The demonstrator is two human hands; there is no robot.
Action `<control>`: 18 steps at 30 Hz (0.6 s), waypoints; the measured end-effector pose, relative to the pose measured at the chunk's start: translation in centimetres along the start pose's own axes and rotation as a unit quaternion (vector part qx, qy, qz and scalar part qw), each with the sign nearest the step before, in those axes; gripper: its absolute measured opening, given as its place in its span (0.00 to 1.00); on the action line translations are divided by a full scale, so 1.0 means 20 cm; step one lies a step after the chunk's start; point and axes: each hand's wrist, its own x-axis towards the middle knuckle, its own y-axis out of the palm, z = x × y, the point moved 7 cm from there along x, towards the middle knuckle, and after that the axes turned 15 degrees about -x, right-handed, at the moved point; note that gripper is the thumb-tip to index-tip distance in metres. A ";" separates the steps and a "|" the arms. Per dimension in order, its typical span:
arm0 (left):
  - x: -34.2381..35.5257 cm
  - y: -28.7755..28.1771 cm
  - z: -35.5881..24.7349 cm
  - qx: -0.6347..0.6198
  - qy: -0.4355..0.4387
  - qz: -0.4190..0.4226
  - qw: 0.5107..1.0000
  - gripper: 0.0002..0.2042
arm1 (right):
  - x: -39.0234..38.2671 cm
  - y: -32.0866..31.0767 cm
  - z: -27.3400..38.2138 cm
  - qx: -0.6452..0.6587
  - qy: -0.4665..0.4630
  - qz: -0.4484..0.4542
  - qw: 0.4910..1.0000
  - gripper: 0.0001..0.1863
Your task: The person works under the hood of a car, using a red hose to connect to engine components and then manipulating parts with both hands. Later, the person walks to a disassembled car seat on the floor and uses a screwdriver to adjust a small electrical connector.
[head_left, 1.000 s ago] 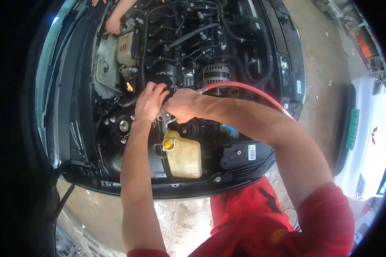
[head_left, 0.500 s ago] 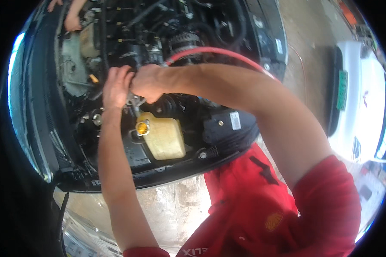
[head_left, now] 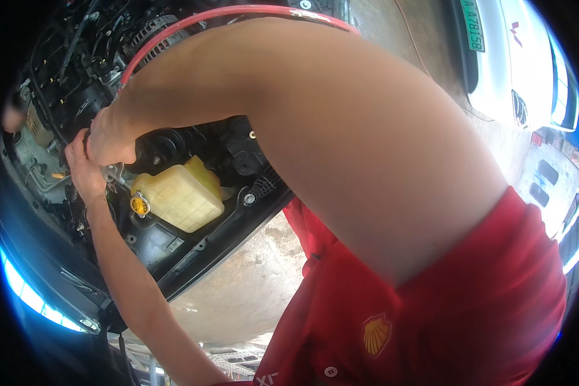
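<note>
Deep in an engine bay, my right hand (head_left: 112,143) is closed in a fist, and what it grips is hidden. A red hose (head_left: 193,14) arches behind my right forearm and runs down toward that fist. My left hand (head_left: 85,168) presses against it from the left, fingers curled; whatever lies between the two hands cannot be made out. Just right of and below the hands sits a cream plastic reservoir tank (head_left: 183,199). On the tank's near left corner is a yellow-labelled round cap (head_left: 139,204). Metal parts (head_left: 116,175) show just below my right hand.
Another person's hand (head_left: 14,117) is blurred at the far left, beside a second beige container (head_left: 38,125). The bay's dark front edge (head_left: 219,241) runs between me and the engine. A white car (head_left: 527,58) stands at the right on the concrete floor (head_left: 392,45).
The view has swung right and tilted, so the engine bay sits farther left and my right arm looms larger. Both hands stay together at the same spot by the tank.
</note>
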 end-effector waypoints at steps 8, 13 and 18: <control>0.00 0.01 0.00 -0.007 0.011 0.021 1.000 0.20 | 0.01 -0.02 0.00 -0.005 0.008 -0.014 1.000 0.16; 0.00 0.00 -0.02 0.012 0.021 0.016 1.000 0.21 | 0.01 0.00 0.01 -0.003 0.007 -0.015 1.000 0.16; 0.00 0.00 -0.01 0.012 0.007 0.021 1.000 0.21 | 0.02 0.00 0.00 -0.001 0.006 -0.017 1.000 0.16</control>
